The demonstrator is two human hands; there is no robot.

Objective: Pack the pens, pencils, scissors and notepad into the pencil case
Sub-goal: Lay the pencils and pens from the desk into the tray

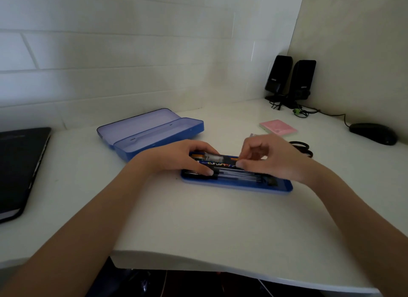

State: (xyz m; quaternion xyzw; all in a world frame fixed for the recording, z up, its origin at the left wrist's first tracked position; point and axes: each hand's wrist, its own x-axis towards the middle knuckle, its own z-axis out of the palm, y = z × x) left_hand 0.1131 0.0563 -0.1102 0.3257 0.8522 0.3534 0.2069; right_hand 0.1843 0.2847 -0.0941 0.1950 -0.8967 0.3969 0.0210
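both hands are settling pens into the blue tray [284, 187]: left hand [183, 158] grips the pens' [234, 175] ends, right hand [269, 158] pinches one. next, likely the scissors [302, 147] and notepad [278, 127] beyond; the open case [152, 132] waits apart.

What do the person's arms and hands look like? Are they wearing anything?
Both arms are bare: no sleeves show up to the picture's edge. The left hand and right hand wear no gloves, and no watch or bracelet shows. Rings can't be ruled out; the fingers are blurred.
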